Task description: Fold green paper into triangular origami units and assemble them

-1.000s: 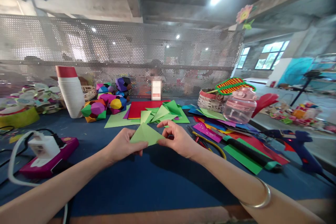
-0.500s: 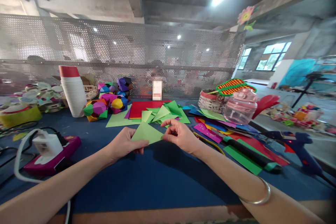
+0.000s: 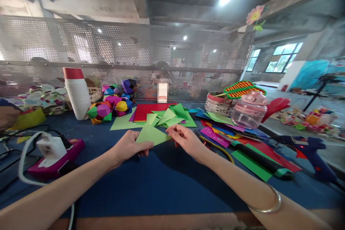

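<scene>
A light green sheet of folded paper [image 3: 151, 135] is held in the air above the blue table, roughly triangular with a crease down from its top. My left hand [image 3: 132, 145] pinches its left side, thumb on top and fingers underneath. The fingertips of my right hand [image 3: 181, 138] close on the paper's right corner. Just behind lies a loose pile of folded green paper pieces [image 3: 168, 116], beside a red sheet [image 3: 144, 111].
To the left stand a power strip [image 3: 77, 146] with a white plug, stacked paper cups [image 3: 78, 97] and colourful paper balls [image 3: 101, 113]. On the right are paper sheets, a cutter-like black and green tool [image 3: 261, 158], a pink clear bottle [image 3: 249, 111] and a glue gun [image 3: 309, 151].
My right fingers have drawn together on the paper's right corner. At the far left edge, part of another person has come into view. The view has shifted slightly.
</scene>
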A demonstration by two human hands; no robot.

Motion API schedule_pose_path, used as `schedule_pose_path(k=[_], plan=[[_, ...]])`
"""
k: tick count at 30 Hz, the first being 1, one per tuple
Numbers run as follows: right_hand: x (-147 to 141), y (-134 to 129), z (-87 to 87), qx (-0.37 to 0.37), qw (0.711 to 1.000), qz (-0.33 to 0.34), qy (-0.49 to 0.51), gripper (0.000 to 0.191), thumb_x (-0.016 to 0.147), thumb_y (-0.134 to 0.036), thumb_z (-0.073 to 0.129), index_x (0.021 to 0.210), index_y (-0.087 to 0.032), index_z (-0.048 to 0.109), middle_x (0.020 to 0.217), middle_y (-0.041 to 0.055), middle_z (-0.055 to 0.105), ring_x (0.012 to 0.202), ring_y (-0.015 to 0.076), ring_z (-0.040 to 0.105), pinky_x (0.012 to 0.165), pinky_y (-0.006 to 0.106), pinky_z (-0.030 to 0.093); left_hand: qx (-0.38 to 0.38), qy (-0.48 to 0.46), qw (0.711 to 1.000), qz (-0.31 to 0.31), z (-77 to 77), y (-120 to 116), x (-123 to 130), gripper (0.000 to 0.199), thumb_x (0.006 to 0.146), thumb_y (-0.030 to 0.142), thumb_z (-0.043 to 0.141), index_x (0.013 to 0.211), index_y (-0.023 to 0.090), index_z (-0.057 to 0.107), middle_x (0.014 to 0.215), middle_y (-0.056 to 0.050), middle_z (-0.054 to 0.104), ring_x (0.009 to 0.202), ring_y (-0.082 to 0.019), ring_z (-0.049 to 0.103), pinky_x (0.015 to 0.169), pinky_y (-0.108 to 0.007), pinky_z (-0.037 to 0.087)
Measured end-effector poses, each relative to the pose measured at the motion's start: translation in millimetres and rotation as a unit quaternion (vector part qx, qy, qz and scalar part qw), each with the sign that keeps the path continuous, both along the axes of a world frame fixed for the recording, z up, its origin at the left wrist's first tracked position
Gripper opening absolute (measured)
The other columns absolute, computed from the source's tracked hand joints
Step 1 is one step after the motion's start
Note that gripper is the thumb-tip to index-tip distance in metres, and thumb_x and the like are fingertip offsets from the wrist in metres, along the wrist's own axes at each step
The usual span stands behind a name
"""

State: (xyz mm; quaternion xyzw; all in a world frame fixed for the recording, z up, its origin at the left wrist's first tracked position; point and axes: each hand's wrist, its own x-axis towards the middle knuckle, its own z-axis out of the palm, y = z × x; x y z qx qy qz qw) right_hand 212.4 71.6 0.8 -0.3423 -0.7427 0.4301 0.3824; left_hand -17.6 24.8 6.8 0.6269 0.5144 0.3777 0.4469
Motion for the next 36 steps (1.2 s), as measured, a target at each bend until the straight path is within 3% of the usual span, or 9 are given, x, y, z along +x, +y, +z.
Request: schedule_pose_path(k=[9, 16, 27, 36], plan=[[-7, -12, 0.6, 0.035, 0.998, 0.039, -0.039, 0.041, 0.087, -0.058, 0.065, 0.093, -0.018, 0.063, 0.086, 0.0026, 0.064, 0.078, 0.0158, 0.055, 0.075, 0.029, 0.045, 0.001, 0.025, 0.999, -0.034, -2.7, -3, 6, 0.035, 0.068, 0.045, 0.077, 0.056, 0.014, 0.066, 0.052, -0.003, 0.066, 0.046, -0.01, 0.053, 0.05, -0.021, 0.042], [-5, -10, -3.7, 0.05, 0.995, 0.037, -0.084, 0.037, 0.086, -0.054, 0.067, 0.078, -0.018, 0.062, 0.07, -0.002, 0.056, 0.065, 0.0131, 0.046, 0.061, 0.026, 0.037, -0.013, 0.028, 0.999, -0.039, -4.9, -3, 8, 0.034, 0.068, 0.046, 0.077, 0.063, 0.014, 0.066, 0.054, -0.002, 0.066, 0.046, -0.011, 0.053, 0.05, -0.022, 0.043], [-6, -15, -1.3, 0.058, 0.993, 0.039, -0.092, 0.025, 0.089, -0.042, 0.065, 0.08, -0.018, 0.062, 0.075, -0.0008, 0.06, 0.07, 0.0144, 0.049, 0.066, 0.027, 0.039, -0.019, 0.043, 0.998, -0.046, -4.5, -4, 12, 0.033, 0.069, 0.044, 0.075, 0.058, 0.016, 0.063, 0.052, -0.001, 0.065, 0.046, -0.011, 0.054, 0.049, -0.022, 0.043], [-11, -25, -2.8, 0.043, 0.997, 0.022, -0.061, 0.037, 0.083, -0.055, 0.07, 0.077, -0.019, 0.062, 0.069, -0.0021, 0.056, 0.065, 0.0132, 0.045, 0.06, 0.026, 0.037, -0.021, 0.066, 0.993, -0.094, -3.4, -11, 13, 0.025, 0.07, 0.038, 0.072, 0.062, 0.016, 0.063, 0.053, 0.0, 0.065, 0.047, -0.012, 0.056, 0.05, -0.022, 0.044]])
